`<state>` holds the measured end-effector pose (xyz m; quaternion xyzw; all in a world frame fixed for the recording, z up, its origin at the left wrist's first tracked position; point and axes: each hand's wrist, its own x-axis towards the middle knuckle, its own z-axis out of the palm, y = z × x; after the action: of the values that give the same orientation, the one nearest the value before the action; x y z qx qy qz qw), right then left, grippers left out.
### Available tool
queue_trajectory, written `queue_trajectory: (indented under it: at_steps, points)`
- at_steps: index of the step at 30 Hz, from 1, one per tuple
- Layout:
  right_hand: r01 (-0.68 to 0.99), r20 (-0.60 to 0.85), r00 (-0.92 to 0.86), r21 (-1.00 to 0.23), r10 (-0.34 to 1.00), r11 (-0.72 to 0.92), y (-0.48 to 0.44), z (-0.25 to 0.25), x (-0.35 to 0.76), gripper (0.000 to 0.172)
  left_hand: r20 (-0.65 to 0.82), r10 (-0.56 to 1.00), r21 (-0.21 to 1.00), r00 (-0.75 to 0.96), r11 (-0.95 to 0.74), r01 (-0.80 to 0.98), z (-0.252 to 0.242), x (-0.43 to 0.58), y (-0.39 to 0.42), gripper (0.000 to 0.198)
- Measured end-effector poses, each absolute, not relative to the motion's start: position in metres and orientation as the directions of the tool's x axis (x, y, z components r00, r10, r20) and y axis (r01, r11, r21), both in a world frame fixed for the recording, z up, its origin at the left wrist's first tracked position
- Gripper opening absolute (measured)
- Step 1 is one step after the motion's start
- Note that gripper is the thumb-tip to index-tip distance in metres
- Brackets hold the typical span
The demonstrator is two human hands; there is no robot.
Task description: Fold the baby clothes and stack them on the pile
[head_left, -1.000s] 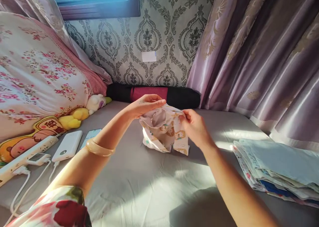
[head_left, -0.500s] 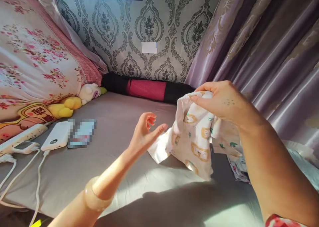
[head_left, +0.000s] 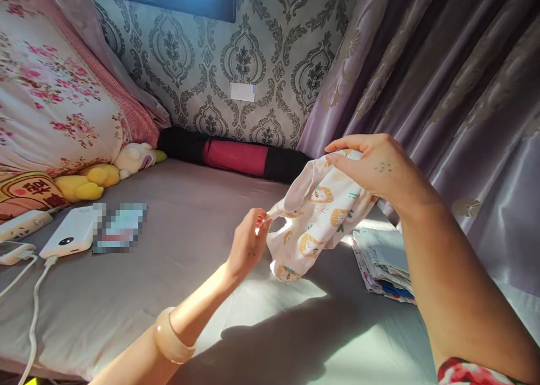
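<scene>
A white cloth garment (head_left: 312, 222) printed with lion faces and green leaves hangs in the air between my hands, above the grey bed sheet (head_left: 181, 216). My right hand (head_left: 371, 168) grips its upper right part, thumb in front and fingers behind. On the other side, my left hand (head_left: 248, 238) pinches the end of a narrow edge of it between thumb and fingers. The garment's lower part droops in loose folds, and its exact kind is hard to make out. A pale bangle (head_left: 175, 337) circles my left wrist.
Folded clothes (head_left: 382, 261) are stacked at the right, beside my right forearm. At the left lie a white power bank (head_left: 73, 230), a blurred phone-like item (head_left: 120, 227), a power strip (head_left: 25, 224) and plush toys (head_left: 84, 182). A black-and-red roll (head_left: 236, 157) lies along the wall.
My left hand, open and apart before, has closed on the garment's edge. The garment is now stretched leftward between both hands. The view has shifted, showing more of the folded stack.
</scene>
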<state>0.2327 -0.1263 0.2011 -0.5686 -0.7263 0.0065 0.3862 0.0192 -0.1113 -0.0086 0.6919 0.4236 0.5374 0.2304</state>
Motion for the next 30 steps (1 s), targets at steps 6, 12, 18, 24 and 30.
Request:
queue_trajectory:
  at_steps: [6, 12, 18, 24, 30]
  points:
    - [0.909, 0.516, -0.163, -0.252, 0.841, 0.331, -0.139, 0.202, 0.245, 0.031, 0.515, 0.857, 0.853, -0.001, -0.512, 0.097, 0.045, -0.042, -0.086, 0.026]
    - [0.911, 0.377, -0.296, -0.165, 0.878, 0.378, -0.147, 0.191, 0.246, 0.021, 0.577, 0.81, 0.739, 0.105, -0.573, 0.354, 0.12, -0.095, -0.081, 0.025]
    - [0.968, 0.699, -0.2, 0.034, 0.687, 0.247, -0.133, 0.166, 0.243, 0.027, 0.529, 0.772, 0.543, 0.353, -0.627, 0.558, 0.155, -0.117, -0.073, 0.026]
    - [0.957, 0.801, -0.243, 0.106, 0.548, 0.27, -0.105, 0.154, 0.237, 0.027, 0.901, 0.418, 0.222, 0.121, -0.681, 0.698, 0.156, -0.097, -0.056, 0.027]
    - [0.913, 0.766, -0.352, 0.153, 0.537, 0.379, -0.085, 0.154, 0.228, 0.03, 0.852, 0.462, 0.17, 0.248, -0.69, 0.703, 0.141, -0.077, -0.033, 0.023]
